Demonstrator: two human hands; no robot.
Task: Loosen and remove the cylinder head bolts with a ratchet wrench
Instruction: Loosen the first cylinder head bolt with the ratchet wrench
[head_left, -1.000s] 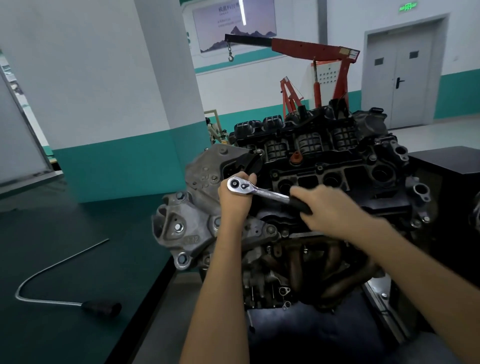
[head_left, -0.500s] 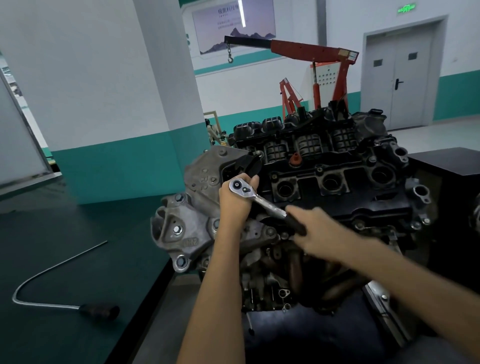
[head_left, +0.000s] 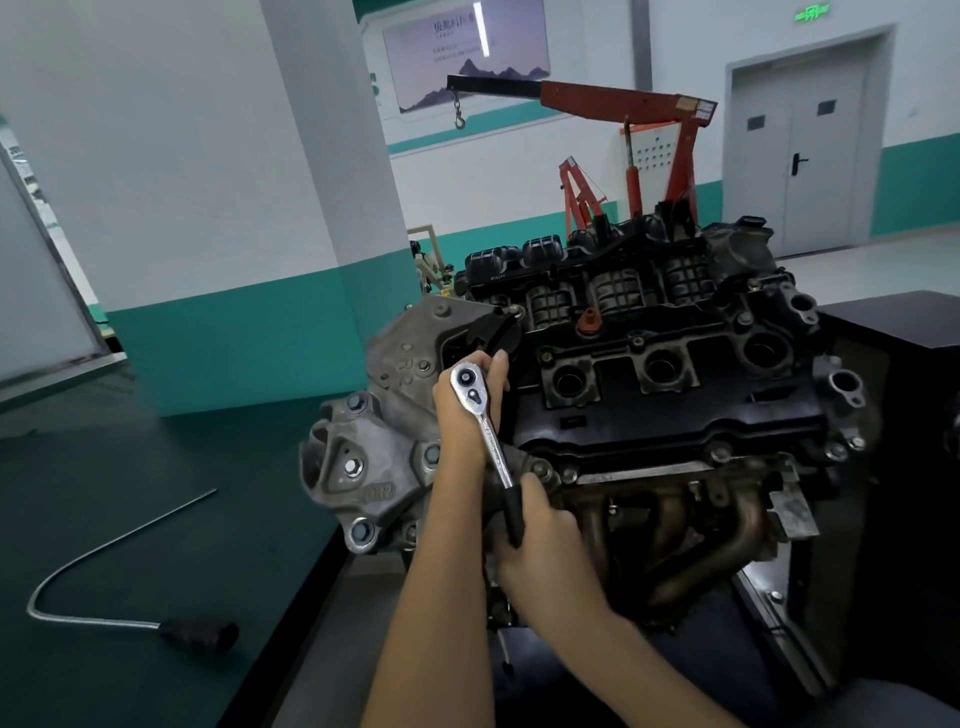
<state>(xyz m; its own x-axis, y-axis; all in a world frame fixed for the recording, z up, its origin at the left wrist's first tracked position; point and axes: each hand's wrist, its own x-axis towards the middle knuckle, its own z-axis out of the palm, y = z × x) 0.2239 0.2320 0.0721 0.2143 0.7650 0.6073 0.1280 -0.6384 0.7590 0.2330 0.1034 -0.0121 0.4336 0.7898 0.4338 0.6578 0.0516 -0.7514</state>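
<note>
Chrome wrench (head_left: 488, 431): lay slanted across the near left corner of the engine (head_left: 649, 395), head up and away from the person, black grip low and near.
Left hand (head_left: 457, 415): was wrapped round the wrench's head from the left, fingertips curled over its far side, apparently steadying it on the fastener.
Right hand (head_left: 540, 545): was closed firmly round the black grip at the shaft's lower end.
Bolt being worked: was hidden under the wrench's head and the left hand, so how far out it stood could not be told.
Cover bolts (head_left: 720, 453): several small heads showed along the black cover's front edge, seemingly seated.
Wrench handling: stiff steel that should not flex; the polished shaft looked slippery, so the grip at the far end was the best hold and gave the most leverage.
Bolt handling: small, hard and probably oily; once free it should be pinched by its head, or it could drop among the exhaust pipes (head_left: 701, 519).
Engine: looked heavy and unlikely to shift under the pull.
Tabletop (head_left: 130, 493): dark green, to the left, carrying a bent rod (head_left: 104, 618) well apart from the engine.
</note>
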